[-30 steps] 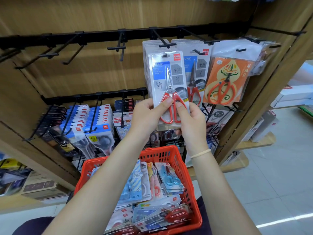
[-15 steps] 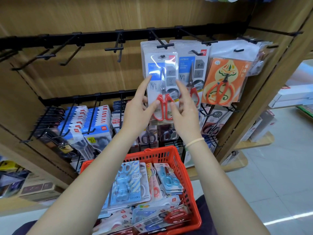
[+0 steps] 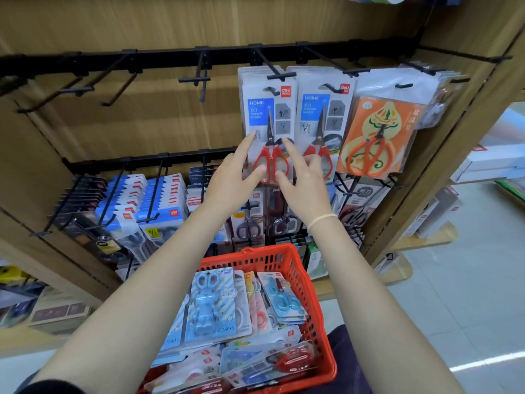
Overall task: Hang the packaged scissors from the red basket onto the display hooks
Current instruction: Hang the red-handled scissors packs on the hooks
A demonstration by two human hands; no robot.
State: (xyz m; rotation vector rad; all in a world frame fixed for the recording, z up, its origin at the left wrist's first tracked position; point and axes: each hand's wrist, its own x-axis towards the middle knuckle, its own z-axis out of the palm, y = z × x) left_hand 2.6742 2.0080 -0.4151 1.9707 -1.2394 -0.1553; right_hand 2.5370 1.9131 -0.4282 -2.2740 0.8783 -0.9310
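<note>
Item: red-handled scissors pack [image 3: 268, 129], hung on a display hook [image 3: 274, 77] directly above both hands. The left hand [image 3: 231, 180] lay at its lower left edge, the right hand [image 3: 302, 180] at its lower right; fingers on both were straight and spread, gripping nothing, tips at or just off the plastic (contact could not be confirmed).

Neighbouring stock: second red-handled pack [image 3: 322, 123] just right of the right hand; orange gourd-print pack [image 3: 376, 135] further right.

Remaining stock: red basket [image 3: 309, 305] below the forearms, holding blue rabbit scissors [image 3: 208, 302] and other packs.

Risk, as judged: a careless withdrawal of the hands could have snagged the pack's lower edge and slid it forward off the hook. The basket's piled packs looked slippery; a knock from a forearm might have spilled them.
</note>
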